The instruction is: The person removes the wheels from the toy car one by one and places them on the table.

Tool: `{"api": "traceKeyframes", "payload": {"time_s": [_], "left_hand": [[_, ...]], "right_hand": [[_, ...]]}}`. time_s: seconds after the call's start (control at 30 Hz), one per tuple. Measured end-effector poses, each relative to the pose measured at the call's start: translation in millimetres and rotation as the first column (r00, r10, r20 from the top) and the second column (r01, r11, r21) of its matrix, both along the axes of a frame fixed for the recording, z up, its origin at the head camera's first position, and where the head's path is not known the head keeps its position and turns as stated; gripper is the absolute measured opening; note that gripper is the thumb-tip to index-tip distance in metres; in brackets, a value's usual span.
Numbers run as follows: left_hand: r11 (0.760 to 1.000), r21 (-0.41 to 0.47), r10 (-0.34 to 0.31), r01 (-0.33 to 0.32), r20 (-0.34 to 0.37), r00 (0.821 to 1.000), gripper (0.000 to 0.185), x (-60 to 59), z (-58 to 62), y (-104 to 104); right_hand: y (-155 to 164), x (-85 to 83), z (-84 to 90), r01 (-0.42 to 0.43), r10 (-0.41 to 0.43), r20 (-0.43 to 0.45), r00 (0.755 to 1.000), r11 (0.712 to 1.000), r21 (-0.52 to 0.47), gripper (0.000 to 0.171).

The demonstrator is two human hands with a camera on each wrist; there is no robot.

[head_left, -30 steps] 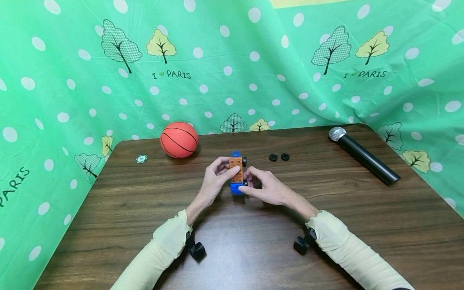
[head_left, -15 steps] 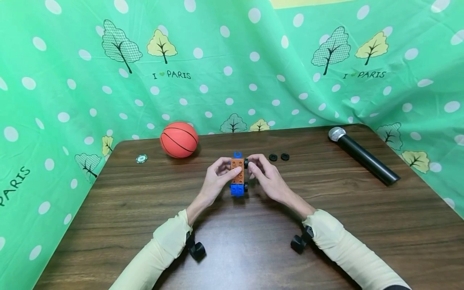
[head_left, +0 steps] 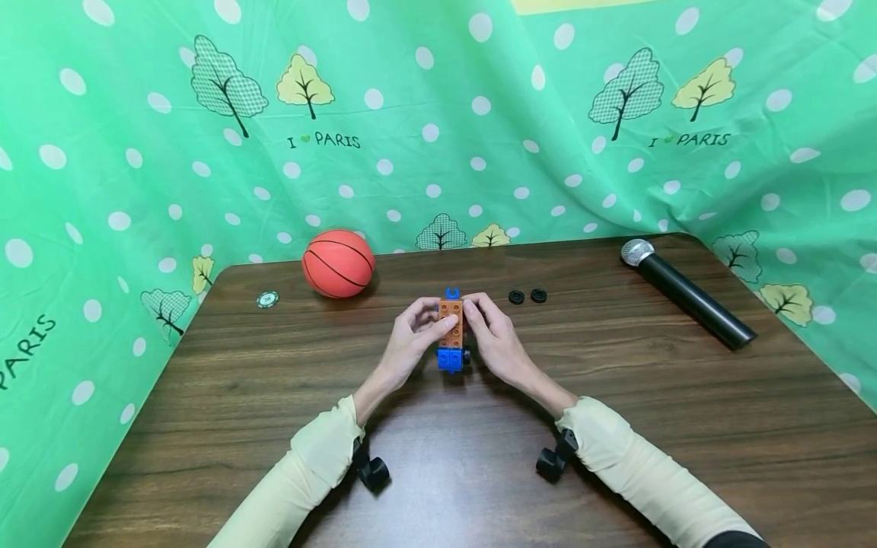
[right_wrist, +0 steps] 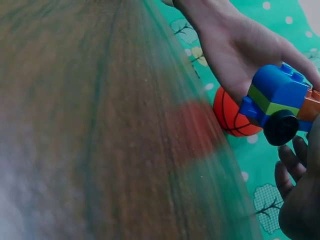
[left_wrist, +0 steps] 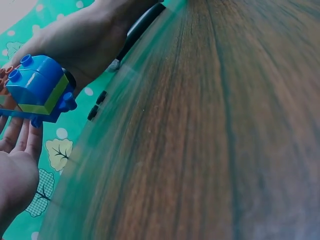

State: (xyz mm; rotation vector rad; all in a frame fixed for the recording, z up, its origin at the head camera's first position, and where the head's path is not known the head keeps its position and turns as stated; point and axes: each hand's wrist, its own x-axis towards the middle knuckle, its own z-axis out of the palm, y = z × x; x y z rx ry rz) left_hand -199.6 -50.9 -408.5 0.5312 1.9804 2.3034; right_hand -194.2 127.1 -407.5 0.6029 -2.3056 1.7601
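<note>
A small brick toy car [head_left: 450,327], orange on top with a blue base, is held just above the table's middle. My left hand [head_left: 433,323] grips its left side, thumb on the orange top. My right hand [head_left: 474,310] pinches the car's far right side, and its fingers cover the far right wheel. A black wheel [head_left: 467,355] shows at the near right corner. In the left wrist view the blue end of the car [left_wrist: 37,87] sits above my left palm [left_wrist: 17,170]. The right wrist view shows the car [right_wrist: 277,95] and its black wheel [right_wrist: 281,127].
Two loose black wheels [head_left: 527,296] lie right of the hands. An orange mini basketball [head_left: 339,263] and a green chip [head_left: 268,299] sit at the back left, and a black microphone [head_left: 685,301] at the back right. Green dotted cloth [head_left: 438,137] hangs behind the wooden table [head_left: 438,457].
My right hand moved from the car's near right wheel up to its far right side and closed in against it. The left hand and car stayed nearly still.
</note>
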Motion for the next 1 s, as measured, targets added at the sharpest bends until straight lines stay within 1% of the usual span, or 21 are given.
{"api": "traceKeyframes", "payload": {"time_s": [0.1,0.27,0.4,0.57,0.67,0.83,0.93,1.0], "left_hand": [[1.0,-0.008,0.0,0.0,-0.001,1.0,0.033,0.5,0.1,0.5],[1.0,-0.02,-0.012,0.012,-0.001,1.0,0.032,0.8,0.1,2.0],[0.999,-0.036,-0.002,0.002,-0.006,1.0,0.032,0.3,0.6,2.4],[0.998,-0.056,0.011,-0.011,-0.014,1.0,0.032,-0.3,1.1,2.1],[0.998,-0.063,0.012,-0.013,-0.021,1.0,0.031,-0.3,1.5,2.2],[0.997,-0.07,0.009,-0.011,-0.035,0.999,0.031,-0.3,2.0,3.2],[0.997,-0.077,0.001,-0.005,-0.046,0.999,0.032,-0.1,2.6,3.6],[0.997,-0.08,-0.003,-0.001,-0.051,0.999,0.033,0.2,2.7,3.3]], "right_hand": [[-1.0,1.0,0.0,0.018,-0.018,-0.007,1.0,1.0,0.012,0.03],[-1.1,1.6,-0.5,0.018,-0.018,-0.017,1.0,1.0,0.007,0.033],[-1.4,0.6,-2.2,-0.001,0.001,-0.017,1.0,1.0,-0.017,0.033],[-2.0,-0.2,-4.3,0.01,-0.01,-0.03,0.999,1.0,-0.03,0.031],[-2.3,-0.7,-5.0,0.037,-0.039,-0.06,0.997,0.999,-0.03,0.028],[-1.9,-1.7,-5.8,0.09,-0.093,-0.146,0.985,0.996,-0.029,0.021],[-2.1,-0.9,-5.1,0.097,-0.102,-0.157,0.982,0.995,-0.037,0.021],[-2.5,-0.7,-5.5,0.092,-0.096,-0.143,0.985,0.995,-0.038,0.022]]}}
